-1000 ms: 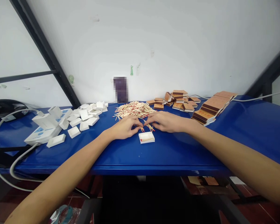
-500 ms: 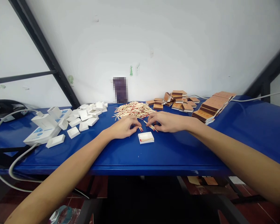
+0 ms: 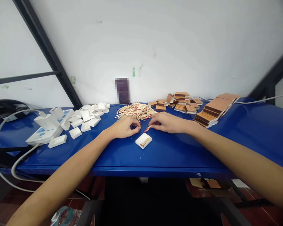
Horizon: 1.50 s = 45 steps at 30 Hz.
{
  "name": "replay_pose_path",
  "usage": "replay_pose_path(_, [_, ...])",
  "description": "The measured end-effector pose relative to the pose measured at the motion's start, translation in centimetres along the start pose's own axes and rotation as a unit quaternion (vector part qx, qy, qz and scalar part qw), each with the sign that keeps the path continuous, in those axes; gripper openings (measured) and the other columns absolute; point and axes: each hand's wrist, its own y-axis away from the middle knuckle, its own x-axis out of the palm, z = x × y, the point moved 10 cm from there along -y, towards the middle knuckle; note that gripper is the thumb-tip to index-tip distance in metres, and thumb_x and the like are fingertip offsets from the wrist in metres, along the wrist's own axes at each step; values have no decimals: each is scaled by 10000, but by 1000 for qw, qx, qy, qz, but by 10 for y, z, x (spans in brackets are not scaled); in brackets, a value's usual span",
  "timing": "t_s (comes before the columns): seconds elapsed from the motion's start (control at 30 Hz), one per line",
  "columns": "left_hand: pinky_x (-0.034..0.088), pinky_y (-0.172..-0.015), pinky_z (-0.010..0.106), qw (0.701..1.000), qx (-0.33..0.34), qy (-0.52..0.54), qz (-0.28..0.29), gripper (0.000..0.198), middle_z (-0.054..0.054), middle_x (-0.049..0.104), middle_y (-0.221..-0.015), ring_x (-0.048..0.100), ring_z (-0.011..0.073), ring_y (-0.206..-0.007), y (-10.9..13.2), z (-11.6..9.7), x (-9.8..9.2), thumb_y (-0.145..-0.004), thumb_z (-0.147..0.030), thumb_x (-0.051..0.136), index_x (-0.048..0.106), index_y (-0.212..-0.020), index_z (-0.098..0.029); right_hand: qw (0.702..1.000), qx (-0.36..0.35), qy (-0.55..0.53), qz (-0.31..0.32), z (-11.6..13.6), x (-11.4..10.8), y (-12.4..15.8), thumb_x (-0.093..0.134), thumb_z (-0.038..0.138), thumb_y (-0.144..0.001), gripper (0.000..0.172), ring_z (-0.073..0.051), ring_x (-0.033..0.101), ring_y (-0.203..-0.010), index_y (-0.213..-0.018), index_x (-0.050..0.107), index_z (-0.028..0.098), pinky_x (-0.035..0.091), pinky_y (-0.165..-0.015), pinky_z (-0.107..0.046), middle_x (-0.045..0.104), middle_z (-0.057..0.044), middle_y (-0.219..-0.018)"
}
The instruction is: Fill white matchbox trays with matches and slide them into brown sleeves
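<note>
My right hand (image 3: 163, 122) pinches a small bunch of matches (image 3: 147, 128), their red heads pointing down and left. Its fingers are closed around the stick ends. Opposite it, my left hand (image 3: 126, 127) is curled, thumb and fingertips brought together, and nothing shows sticking out of them. Just below both hands a white matchbox tray (image 3: 140, 138) lies at an angle on the blue table, with a few matches lying inside. Behind my hands spreads a large heap of red-headed matches (image 3: 135, 110).
White empty trays (image 3: 86, 116) are piled at the left, beside white boxes and a power strip with cables (image 3: 43, 135). Brown matchbox covers (image 3: 179, 102) lie in a loose pile at the back right. Joined rows of brown matchboxes (image 3: 214, 108) stand farther right. A wall rises behind.
The tray has turned and shifted slightly left, and more matches lie in it. The matches at my left fingertips are gone from there. My right hand's matches are gathered closer together.
</note>
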Motion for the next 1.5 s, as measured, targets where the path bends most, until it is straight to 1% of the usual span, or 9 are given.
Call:
replay_pose_path(0.23, [462, -776, 296, 1000, -15, 21, -3, 154, 35, 708, -871, 621, 157, -803, 1, 4, -2, -782, -153, 588, 724, -854, -157, 998, 27, 52, -29, -12, -1, 0, 558, 276, -928, 219, -219, 605, -882, -947, 744, 162, 439, -756, -325, 669, -110, -981])
replay_pose_path(0.43, [489, -761, 281, 998, 11, 64, 10, 180, 44, 711, -866, 626, 150, -787, 3, -4, -2, -744, -116, 603, 735, -859, -154, 993, 76, 87, -30, -18, 0, 0, 528, 267, -947, 218, -221, 616, -892, -984, 721, 171, 420, -742, -315, 697, -93, -982])
replay_pose_path(0.57, [494, -760, 267, 995, 25, 94, 17, 180, 42, 721, -888, 638, 145, -790, 1, -9, 3, -758, -116, 608, 750, -856, -169, 990, 95, 94, -36, -11, 1, -4, 502, 278, -966, 242, -224, 618, -937, -1008, 718, 177, 415, -743, -309, 692, -95, -1024])
replay_pose_path(0.73, [482, -700, 245, 995, 5, 103, -8, 153, 31, 717, -846, 635, 132, -745, -2, -6, 7, -801, -162, 610, 745, -873, -173, 994, 65, 75, -50, 6, 9, -15, 505, 263, -962, 228, -213, 606, -925, -980, 717, 180, 395, -737, -300, 679, -91, -992])
replay_pose_path(0.9, [452, -669, 249, 994, 14, 85, -70, 154, 24, 695, -790, 592, 121, -690, -1, -13, -10, -856, -242, 579, 708, -836, -159, 996, 43, 45, -64, 9, 8, -14, 516, 260, -956, 227, -202, 592, -890, -1004, 725, 186, 385, -738, -298, 663, -87, -959])
replay_pose_path(1.0, [422, -657, 258, 994, 13, 43, -95, 201, 18, 661, -721, 560, 120, -655, 3, -14, -26, -866, -253, 532, 679, -774, -152, 995, 36, 26, -95, 10, -3, -8, 493, 250, -961, 239, -199, 587, -886, -1026, 712, 183, 384, -745, -299, 663, -83, -947])
replay_pose_path(1.1, [376, -600, 248, 998, 5, 29, -53, 263, -3, 600, -638, 502, 104, -581, 6, -14, -25, -861, -345, 558, 643, -704, -151, 991, 28, 0, -128, 14, -15, -3, 481, 216, -949, 228, -178, 579, -827, -987, 701, 168, 374, -716, -288, 681, -67, -903])
replay_pose_path(1.27, [275, -521, 241, 998, -5, 31, 56, 437, -44, 485, -562, 397, 84, -502, 8, -24, 0, -746, -595, 685, 661, -744, -159, 993, 16, -18, -112, 17, -14, -2, 480, 209, -929, 204, -147, 538, -727, -837, 655, 161, 344, -668, -273, 660, -39, -806])
replay_pose_path(1.5, [260, -508, 254, 995, 10, 53, 87, 279, -54, 424, -546, 333, 90, -482, 8, -37, 9, -785, -425, 649, 708, -896, -176, 990, 53, -10, -127, 13, -28, 5, 505, 281, -913, 166, -142, 502, -701, -793, 562, 180, 329, -652, -273, 608, -22, -777])
